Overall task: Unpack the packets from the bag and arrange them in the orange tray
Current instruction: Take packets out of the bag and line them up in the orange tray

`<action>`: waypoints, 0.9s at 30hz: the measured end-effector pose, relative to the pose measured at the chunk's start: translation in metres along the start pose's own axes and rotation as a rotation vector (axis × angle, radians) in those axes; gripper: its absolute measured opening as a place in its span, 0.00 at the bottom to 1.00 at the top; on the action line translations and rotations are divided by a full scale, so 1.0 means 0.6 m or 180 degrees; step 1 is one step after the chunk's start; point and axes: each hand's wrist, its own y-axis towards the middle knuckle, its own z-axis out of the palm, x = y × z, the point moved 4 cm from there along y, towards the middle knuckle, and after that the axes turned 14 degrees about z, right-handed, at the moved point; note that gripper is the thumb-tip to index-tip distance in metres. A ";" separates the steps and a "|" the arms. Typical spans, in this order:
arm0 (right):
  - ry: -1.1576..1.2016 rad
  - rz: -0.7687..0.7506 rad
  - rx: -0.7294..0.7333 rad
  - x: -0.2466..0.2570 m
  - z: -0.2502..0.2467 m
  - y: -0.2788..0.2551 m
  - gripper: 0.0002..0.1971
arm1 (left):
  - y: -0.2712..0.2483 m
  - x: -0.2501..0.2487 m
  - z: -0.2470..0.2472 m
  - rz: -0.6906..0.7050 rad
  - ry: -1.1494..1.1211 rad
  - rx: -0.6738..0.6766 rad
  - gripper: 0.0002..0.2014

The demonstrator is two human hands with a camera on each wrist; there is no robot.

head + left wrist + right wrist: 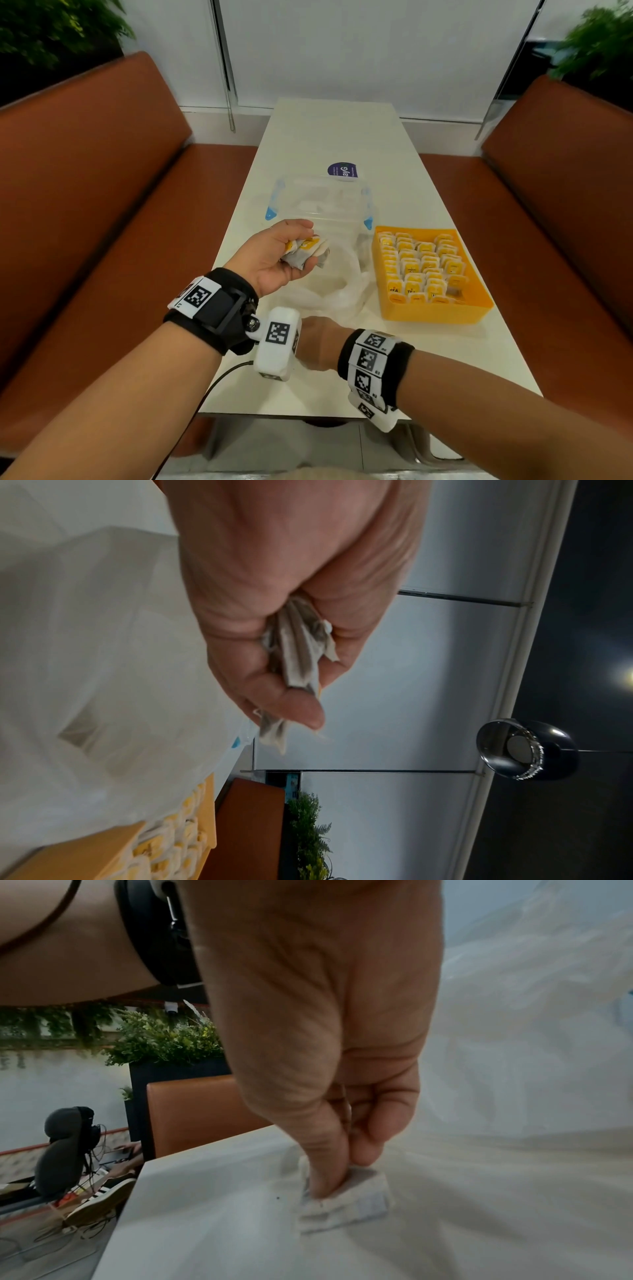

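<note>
Above the near half of the table (329, 137), a bunch of yellow-and-white packets (306, 253) is gripped in the left hand (274, 255), whose fingers are curled round it with the palm turned up. Lower and nearer, a single white packet (346, 1202) is pinched between thumb and fingertips (323, 1175) of the right hand (325, 1015), down against the thin plastic of the bag (337, 287); in the head view this hand is mostly hidden behind the left wrist's camera unit. The bag is seen lying crumpled and open on the table between both hands and a clear lidded box (318, 198) with blue clips. Just right of the bag, the orange tray (442, 313) is set, already filled with upright rows of matching packets. Brown bench seats (102, 192) are placed along both sides of the table.
</note>
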 end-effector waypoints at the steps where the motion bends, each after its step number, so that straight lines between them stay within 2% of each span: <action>1: 0.0039 0.0015 0.0002 -0.001 0.003 0.002 0.14 | 0.000 0.000 0.002 -0.0008 0.0000 0.0011 0.06; 12: 0.0264 0.0122 -0.0030 -0.011 0.026 0.009 0.13 | 0.001 0.003 0.016 -0.0007 0.0115 0.0028 0.06; 17: 0.0712 0.0109 -0.0317 -0.040 0.008 -0.014 0.09 | 0.004 0.002 0.016 0.0013 0.0146 -0.0018 0.05; 23: 0.1203 0.0408 -0.0840 -0.127 -0.036 -0.074 0.06 | 0.010 0.005 0.021 0.0030 0.0207 -0.0031 0.05; 27: 0.1709 0.1007 -0.1158 -0.226 -0.050 -0.121 0.07 | 0.014 0.006 0.029 0.0034 0.0228 0.0001 0.05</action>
